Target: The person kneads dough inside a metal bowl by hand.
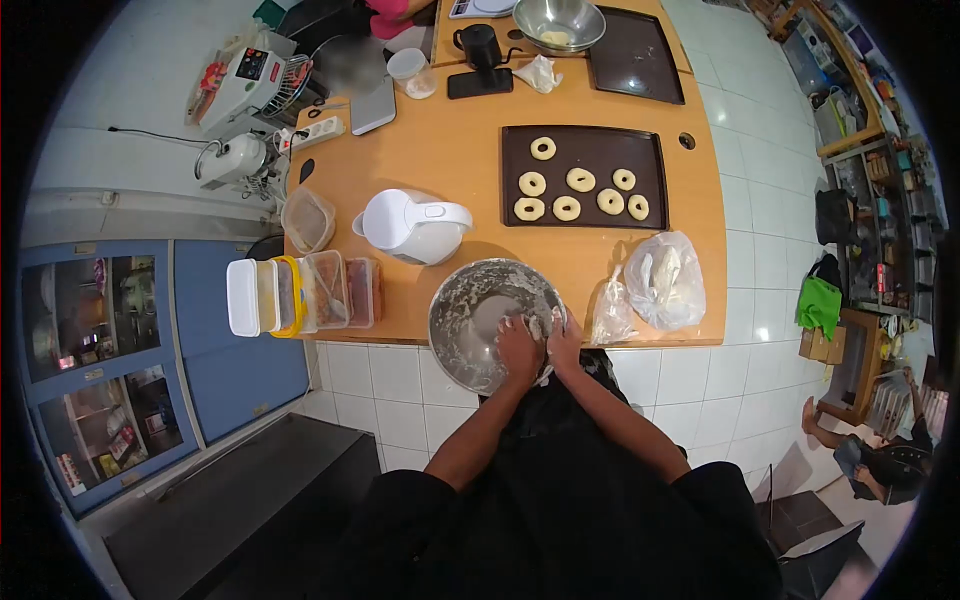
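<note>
A large metal mixing bowl (455, 345) sits at the front edge of the table, tipped toward me, its inner wall smeared with wet dough and flour. My left hand (518, 352) is inside it near the right wall, fingers apart and spotted with dough. Whether dough lies under the fingertips is hidden. My right hand (564, 345) grips the bowl's right rim, with dough stuck on its fingers. Right of the bowl lie a small clear plastic bag (613, 312) and a bigger plastic bag (667, 280) with pale contents.
Behind the bowl stands a white electric kettle (410, 225). A dark baking tray (590, 152) holds several dough rings. Lidded plastic containers (265, 297) line the left edge. Farther back are a black pitcher (480, 46), a metal bowl (560, 22) and another tray (636, 55). Other people appear at the edges.
</note>
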The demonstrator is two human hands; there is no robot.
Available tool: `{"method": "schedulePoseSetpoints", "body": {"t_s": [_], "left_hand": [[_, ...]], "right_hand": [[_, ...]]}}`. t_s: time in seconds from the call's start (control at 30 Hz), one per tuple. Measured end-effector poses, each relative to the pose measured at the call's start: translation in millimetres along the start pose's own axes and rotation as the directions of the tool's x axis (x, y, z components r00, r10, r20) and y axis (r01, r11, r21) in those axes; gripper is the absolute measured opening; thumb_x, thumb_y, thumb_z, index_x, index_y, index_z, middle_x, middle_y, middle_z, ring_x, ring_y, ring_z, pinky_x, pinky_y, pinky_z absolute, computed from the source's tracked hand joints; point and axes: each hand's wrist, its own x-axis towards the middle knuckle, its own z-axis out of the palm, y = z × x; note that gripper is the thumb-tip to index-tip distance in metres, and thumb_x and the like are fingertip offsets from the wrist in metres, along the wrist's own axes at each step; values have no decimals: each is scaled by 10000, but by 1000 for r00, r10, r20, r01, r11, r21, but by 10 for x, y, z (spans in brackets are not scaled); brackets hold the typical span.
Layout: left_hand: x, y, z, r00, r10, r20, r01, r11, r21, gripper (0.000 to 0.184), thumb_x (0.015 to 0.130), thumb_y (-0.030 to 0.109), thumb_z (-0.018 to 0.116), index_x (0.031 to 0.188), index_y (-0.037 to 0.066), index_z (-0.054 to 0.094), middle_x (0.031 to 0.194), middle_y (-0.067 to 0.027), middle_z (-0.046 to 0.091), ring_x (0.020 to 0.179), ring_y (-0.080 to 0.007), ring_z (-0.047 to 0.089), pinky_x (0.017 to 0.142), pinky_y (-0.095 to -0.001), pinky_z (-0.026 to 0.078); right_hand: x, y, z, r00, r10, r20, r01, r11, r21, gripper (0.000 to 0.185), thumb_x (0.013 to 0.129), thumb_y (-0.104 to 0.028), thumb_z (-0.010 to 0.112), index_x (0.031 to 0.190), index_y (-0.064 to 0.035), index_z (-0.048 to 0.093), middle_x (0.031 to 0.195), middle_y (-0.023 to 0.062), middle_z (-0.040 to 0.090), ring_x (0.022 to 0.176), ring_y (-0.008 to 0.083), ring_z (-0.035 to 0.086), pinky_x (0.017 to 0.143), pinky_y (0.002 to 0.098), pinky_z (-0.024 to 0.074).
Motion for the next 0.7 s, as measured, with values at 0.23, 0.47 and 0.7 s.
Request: {"method": "schedulePoseSetpoints", "body": {"t_s": [0.23,0.47,0.7], "left_hand": [[121,15,16,994,80,81,-93,979,181,486,767,286,658,1142,47,461,1206,-197,509,1157,-373,471,945,-525,366],[459,-46,-21,973,180,144,-206,960,189,543,713,253,711,1150,54,456,1173,-179,545,1124,-344,509,940,-513,373],[702,-200,-11,975,41,220,-37,999,-21,581,713,183,687,1214,37,432,1036,-220,592,972,-415,568,863,-516,429]], "right_hand": [[-5,9,-107,997,58,56,-61,997,44,309,990,-169,453,1180,52,554,1020,176,638,976,254,595,901,366,444],[-8,253,-173,981,190,38,-184,976,-116,337,971,-228,487,1122,61,571,997,257,631,910,373,605,851,424,450],[-4,-147,-174,985,161,53,-129,913,-386,276,927,-200,556,1020,58,576,850,246,619,788,376,600,729,443,456]]}}
